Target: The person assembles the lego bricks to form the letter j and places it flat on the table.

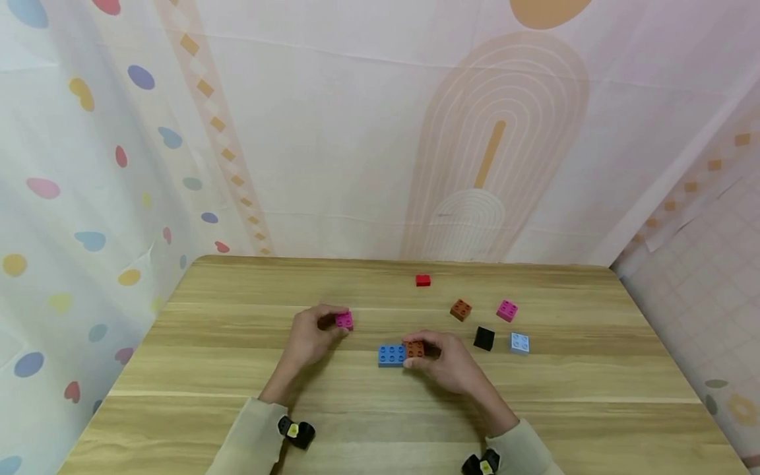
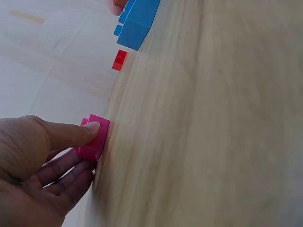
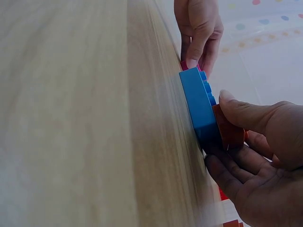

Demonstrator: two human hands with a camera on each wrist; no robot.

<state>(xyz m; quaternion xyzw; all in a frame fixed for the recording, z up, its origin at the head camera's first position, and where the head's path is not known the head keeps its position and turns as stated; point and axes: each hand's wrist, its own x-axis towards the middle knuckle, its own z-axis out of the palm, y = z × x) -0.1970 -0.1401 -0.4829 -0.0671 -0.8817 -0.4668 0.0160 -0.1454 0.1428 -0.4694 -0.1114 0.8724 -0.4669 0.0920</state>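
My left hand [image 1: 309, 335] pinches a magenta toy brick [image 1: 344, 320] between thumb and fingers. In the left wrist view that magenta brick [image 2: 96, 138] sits on the tabletop, studs facing up. To its right my right hand [image 1: 449, 362] grips a brown brick [image 1: 415, 349] by its sides. The brown brick [image 3: 228, 126] stands on the right end of a longer blue brick [image 3: 198, 100], as the right wrist view shows. Studs on the left part of the blue brick [image 1: 392, 356] are uncovered.
On the wooden table [image 1: 237, 290] lie a red brick [image 1: 423, 280] toward the back, another brown brick [image 1: 460, 310], a second magenta brick [image 1: 507, 311], a black brick [image 1: 483, 338] and a light blue brick [image 1: 519, 343] at right. A patterned curtain [image 1: 332, 145] hangs behind.
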